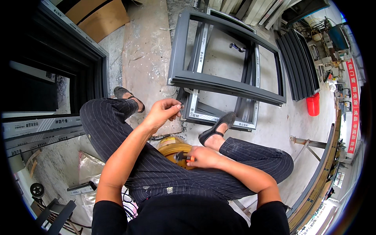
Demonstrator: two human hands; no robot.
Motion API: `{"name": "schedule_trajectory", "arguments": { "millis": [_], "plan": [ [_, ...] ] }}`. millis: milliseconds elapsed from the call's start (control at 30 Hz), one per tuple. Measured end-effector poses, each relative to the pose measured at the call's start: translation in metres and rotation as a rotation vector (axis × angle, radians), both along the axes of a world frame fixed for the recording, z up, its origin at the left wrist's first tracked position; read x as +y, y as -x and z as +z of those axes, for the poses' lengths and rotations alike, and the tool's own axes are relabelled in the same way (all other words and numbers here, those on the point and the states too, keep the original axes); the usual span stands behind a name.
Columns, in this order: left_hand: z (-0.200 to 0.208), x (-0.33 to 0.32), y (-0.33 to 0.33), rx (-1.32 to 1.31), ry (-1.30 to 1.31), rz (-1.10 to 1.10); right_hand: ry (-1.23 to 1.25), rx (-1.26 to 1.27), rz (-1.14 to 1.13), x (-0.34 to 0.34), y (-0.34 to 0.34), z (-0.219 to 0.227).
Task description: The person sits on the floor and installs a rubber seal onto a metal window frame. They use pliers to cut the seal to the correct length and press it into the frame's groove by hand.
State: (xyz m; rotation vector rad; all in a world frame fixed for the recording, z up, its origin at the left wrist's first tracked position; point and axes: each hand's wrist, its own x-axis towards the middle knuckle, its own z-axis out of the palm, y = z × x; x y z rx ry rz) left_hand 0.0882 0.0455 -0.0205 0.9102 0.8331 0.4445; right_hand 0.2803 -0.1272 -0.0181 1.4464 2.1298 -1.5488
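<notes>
My left hand is raised above my lap, thumb and fingertips pinched together near the corner of the frames. Whatever sits in that pinch is too small to make out. Low between my knees, my right hand is closed around a short hand tool with an orange and black grip; its dark head points left. Its exact kind is unclear. Beyond both hands lies a dark grey window frame, resting on another frame with white printed film strips. A yellow bucket shows under the tool.
More dark frames with printed film stand at the left. Ahead lies a cardboard sheet. At the right are stacked black panels, a red bucket and a metal stand. A blue-and-black tool lies inside the frames.
</notes>
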Motion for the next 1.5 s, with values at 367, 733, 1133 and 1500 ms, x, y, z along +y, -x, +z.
{"name": "schedule_trajectory", "arguments": {
  "millis": [367,733,1133,1500],
  "plan": [
    [0.009,0.012,0.008,-0.29,0.144,0.129,-0.079,-0.13,0.24,-0.009,0.015,-0.011],
    [0.006,0.035,0.028,-0.583,0.204,0.392,-0.646,-0.112,0.046,0.044,0.003,0.062],
    [0.0,0.058,0.035,-0.336,0.183,0.613,-0.723,-0.509,0.191,0.187,-0.108,0.167],
    [-0.146,0.125,-0.034,0.313,0.358,0.679,-0.815,-0.381,-0.529,0.211,-0.197,-0.072]
  ]
}}
